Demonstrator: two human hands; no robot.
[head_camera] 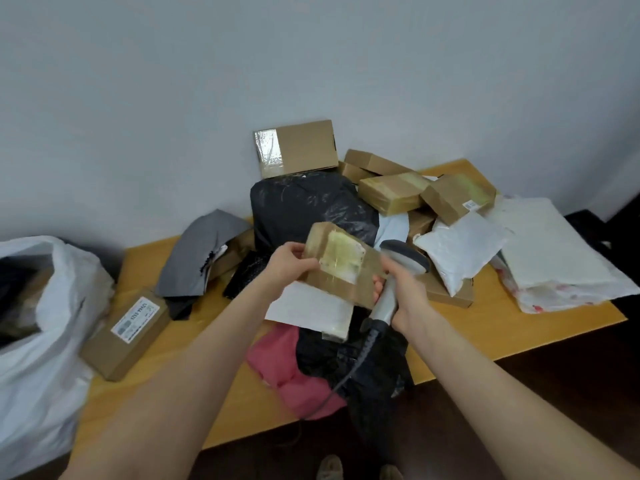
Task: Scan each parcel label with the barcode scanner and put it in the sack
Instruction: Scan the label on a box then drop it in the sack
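Cardboard box (126, 336) lies on table (519, 327) between held parcel (341, 268) and sack (41, 358).

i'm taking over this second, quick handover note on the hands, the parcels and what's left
Left hand holds a small taped box over the pile. Right hand grips the scanner, its head close beside the box.
The white sack stands open at the left, things already inside.
Left to do: finish scanning this box and sack it, then the labelled box by the sack and the rest of the pile on the table.
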